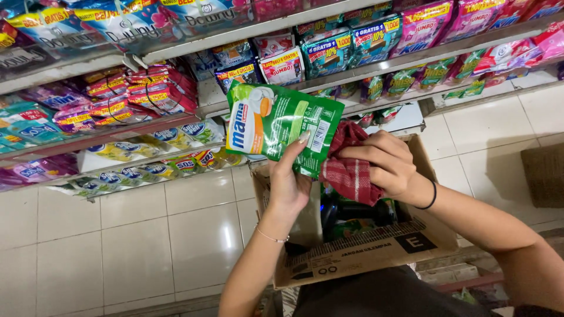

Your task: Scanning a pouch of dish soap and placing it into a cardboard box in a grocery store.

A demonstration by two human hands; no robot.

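left hand (289, 186) grips green pouch (276, 124) | right hand (383, 162) clutches red checked cloth (348, 170) against it | open cardboard box (376, 246) below, contents dim

Floor (176, 235): pale glossy square tiles with thin grey joints, reflecting overhead light. Metal shelving (376, 66) runs diagonally from upper right to left edge, in several tiers, each packed with coloured refill pouches (147, 94). A brown woven mat (543, 173) lies on the floor at the right edge.
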